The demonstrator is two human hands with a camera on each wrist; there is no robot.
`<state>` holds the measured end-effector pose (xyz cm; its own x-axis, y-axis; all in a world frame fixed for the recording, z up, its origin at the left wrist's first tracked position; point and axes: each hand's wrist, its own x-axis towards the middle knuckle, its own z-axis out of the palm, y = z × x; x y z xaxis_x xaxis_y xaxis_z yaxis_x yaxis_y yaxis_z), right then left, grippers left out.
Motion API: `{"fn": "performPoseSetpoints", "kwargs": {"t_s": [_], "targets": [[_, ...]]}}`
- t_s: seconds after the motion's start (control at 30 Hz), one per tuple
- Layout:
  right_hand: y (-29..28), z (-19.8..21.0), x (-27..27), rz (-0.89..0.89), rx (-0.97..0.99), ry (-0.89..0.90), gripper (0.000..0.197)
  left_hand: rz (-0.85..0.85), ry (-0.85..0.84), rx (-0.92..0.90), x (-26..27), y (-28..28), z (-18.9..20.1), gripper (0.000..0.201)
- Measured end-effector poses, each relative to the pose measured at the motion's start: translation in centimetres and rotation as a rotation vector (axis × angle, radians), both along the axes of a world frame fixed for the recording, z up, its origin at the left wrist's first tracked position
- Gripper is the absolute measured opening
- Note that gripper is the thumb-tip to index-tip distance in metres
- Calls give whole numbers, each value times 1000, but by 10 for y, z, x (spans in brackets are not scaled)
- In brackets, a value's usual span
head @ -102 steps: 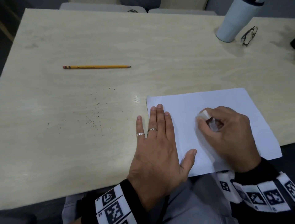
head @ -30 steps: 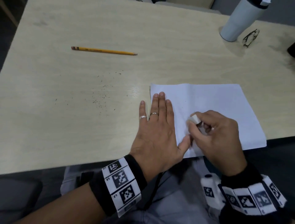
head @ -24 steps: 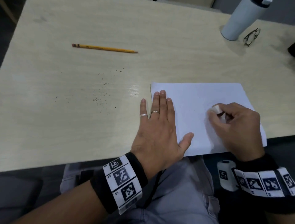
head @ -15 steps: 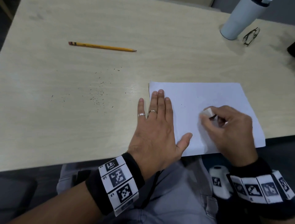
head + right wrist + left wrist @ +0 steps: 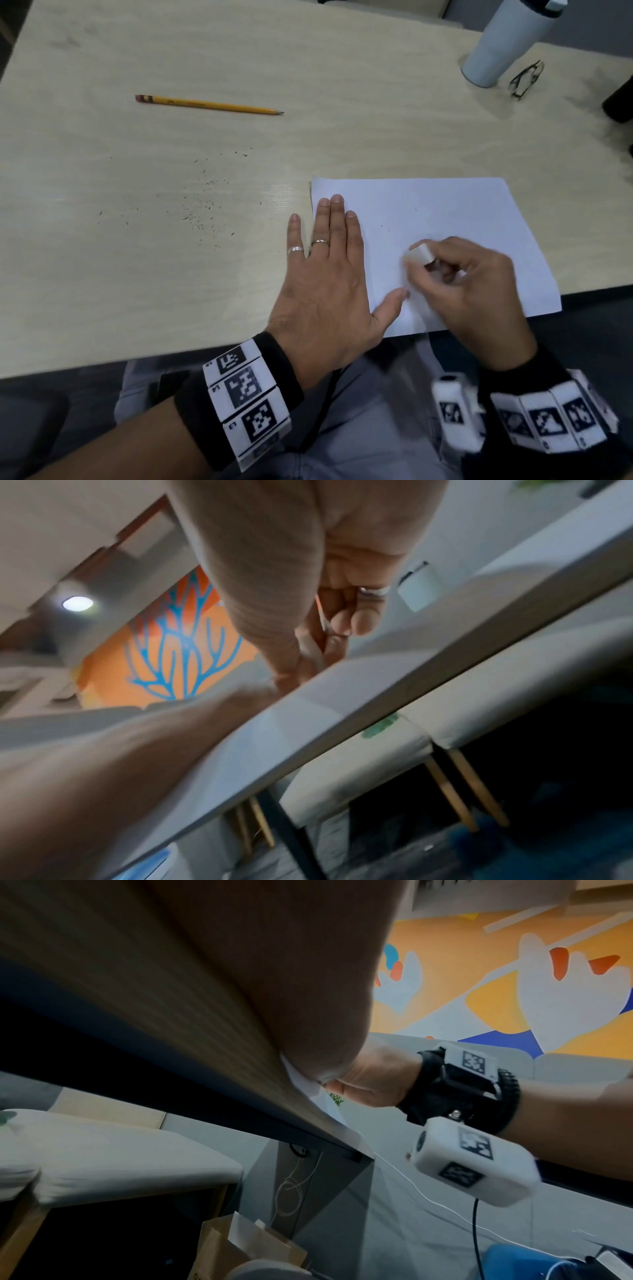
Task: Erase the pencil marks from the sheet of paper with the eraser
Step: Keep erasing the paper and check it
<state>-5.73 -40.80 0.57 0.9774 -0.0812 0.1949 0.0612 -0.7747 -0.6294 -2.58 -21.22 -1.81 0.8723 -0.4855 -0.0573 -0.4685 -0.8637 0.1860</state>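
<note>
The right hand [image 5: 476,291] pinches the eraser [image 5: 418,255] between thumb and curled fingers and presses it onto the paper [image 5: 445,205], at lower centre-right of the head view. The left hand [image 5: 329,274] lies flat with fingers straight, holding nothing; its fingers rest across the paper's left edge and its thumb [image 5: 390,305] is just beside the eraser. The paper sits at the near edge of the surface [image 5: 137,274], and its lower corner overhangs that edge.

Only a couple of tiny specks [image 5: 382,226] show on the sheet above the eraser; whether faint pencil marks remain cannot be told at this sharpness. The job looks nearly done.

Likely troubles: the overhanging corner has no support, so rubbing hard there could crease or tear the sheet. If the flat hand lifts or slides, the sheet may bunch or skate under the strokes. Crumbs dragged under the palm could smear graphite. The pencil [image 5: 209,104], tumbler [image 5: 500,44] and glasses [image 5: 525,80], in the upper part of the frame, lie well apart and pose no hazard.
</note>
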Motion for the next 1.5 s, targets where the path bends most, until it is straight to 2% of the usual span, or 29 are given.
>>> {"fn": "performPoseSetpoints", "kwargs": {"t_s": [0.1, 0.23, 0.3, 0.37, 0.5, 0.57, 0.67, 0.8, 0.87, 0.93, 1.07, 1.13, 1.23, 1.4, 1.5], "targets": [[-17, 4, 9, -98, -23, -29, 24, -3, 7, 2, 0, 1, 0, 106], [15, 4, -3, 44, -49, 11, 22, -6, 7, 16, 0, 0, 1, 106], [-5, 2, 3, -45, 5, 1, 18, -5, 18, 18, 0, 0, 1, 107], [-15, 5, 8, -102, -47, -34, 18, -5, 21, 11, 0, 0, 1, 107], [18, 8, -5, 61, -89, -2, 25, -7, 12, 12, -1, 1, 2, 107], [0, 4, -2, -4, -28, 8, 22, -6, 20, 12, -1, 0, 2, 107], [-19, 6, 6, -100, -100, -39, 21, -6, 25, 6, 0, 0, 2, 108], [13, 6, -11, 46, -95, 4, 21, -8, 23, 22, 0, 0, 2, 112], [-11, 4, -7, -37, -53, -2, 22, -4, 32, 20, 1, -1, 3, 113], [-26, 6, -2, -98, -105, -36, 22, -7, 37, 22, 1, -1, 2, 113], [10, 7, -13, 26, -152, -16, 23, 4, 17, 12, 0, -1, 1, 114], [-8, 4, -11, -24, -83, 15, 24, 4, 18, 9, 0, -1, 1, 115], [-39, 8, -4, -149, -156, -29, 25, 3, 20, 11, 0, -1, 1, 116], [10, 6, -19, 23, -125, 5, 21, 4, 17, 19, 0, -1, 0, 116], [-27, 5, -7, -108, -149, -31, 22, 2, 21, 13, 0, -1, 0, 115]]}}
